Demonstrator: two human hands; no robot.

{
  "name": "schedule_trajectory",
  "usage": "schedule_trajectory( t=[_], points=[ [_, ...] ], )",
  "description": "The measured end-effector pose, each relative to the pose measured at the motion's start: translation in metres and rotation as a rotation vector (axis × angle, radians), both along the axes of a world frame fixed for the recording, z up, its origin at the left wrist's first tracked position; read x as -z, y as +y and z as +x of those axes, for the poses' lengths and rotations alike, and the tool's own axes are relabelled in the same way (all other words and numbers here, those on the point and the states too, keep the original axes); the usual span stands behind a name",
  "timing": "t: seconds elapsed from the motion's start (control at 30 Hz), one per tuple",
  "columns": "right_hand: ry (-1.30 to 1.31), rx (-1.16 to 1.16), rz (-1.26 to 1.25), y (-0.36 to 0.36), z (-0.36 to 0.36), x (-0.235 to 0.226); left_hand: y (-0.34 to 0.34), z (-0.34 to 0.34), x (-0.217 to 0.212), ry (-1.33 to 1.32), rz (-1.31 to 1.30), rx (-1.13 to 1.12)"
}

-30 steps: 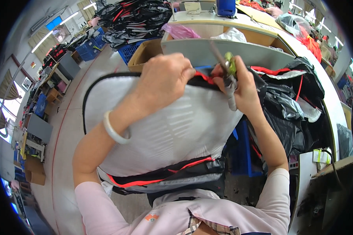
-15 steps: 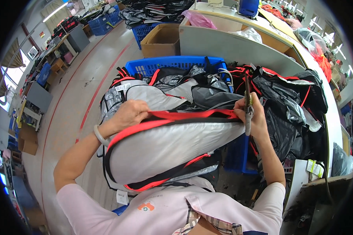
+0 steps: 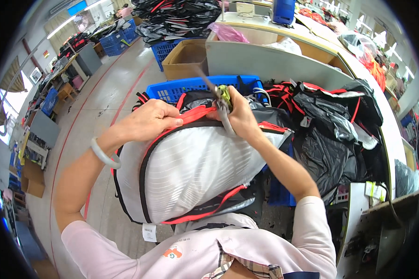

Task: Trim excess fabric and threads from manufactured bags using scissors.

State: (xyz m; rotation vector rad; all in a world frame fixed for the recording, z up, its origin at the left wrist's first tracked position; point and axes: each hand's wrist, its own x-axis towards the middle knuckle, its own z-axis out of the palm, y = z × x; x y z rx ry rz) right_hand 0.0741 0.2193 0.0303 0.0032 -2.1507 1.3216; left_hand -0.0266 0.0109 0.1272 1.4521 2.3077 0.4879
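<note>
A silver-white bag [image 3: 198, 162] with black piping and red zip trim lies across my lap. My left hand [image 3: 151, 122], with a pale bangle at the wrist, pinches the red trim [image 3: 193, 115] along its upper edge. Close beside it, my right hand [image 3: 239, 114] is closed round a pair of scissors [image 3: 224, 116] with grey-wrapped handles. The blades point up and left, smeared by motion. Something yellow-green shows at the scissors by my fingers. A white label [image 3: 149, 232] hangs from the bag's lower left.
Behind the bag stands a blue plastic basket [image 3: 172, 90] of similar bags. More black and silver bags [image 3: 330, 135] are heaped at the right, by a long white-edged table [image 3: 395, 153]. Beyond are a cardboard box [image 3: 184, 60] and a tall stack of bags [image 3: 174, 21].
My right hand has come left with the scissors, which have tilted from upright to up-left. My left hand has shifted slightly along the red trim. The bag's pale panel has turned more toward me.
</note>
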Motion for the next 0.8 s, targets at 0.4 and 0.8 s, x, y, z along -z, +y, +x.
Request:
schedule_trajectory(
  t=[0.4,0.8],
  points=[
    [-0.11,0.052,0.045,-0.07,-0.106,0.023,-0.039,-0.095,0.108,0.119,0.342,-0.615],
    [-0.147,-0.367,0.092,-0.003,-0.054,-0.033,-0.047,-0.015,0.081,-0.526,0.692,-0.528]
  ],
)
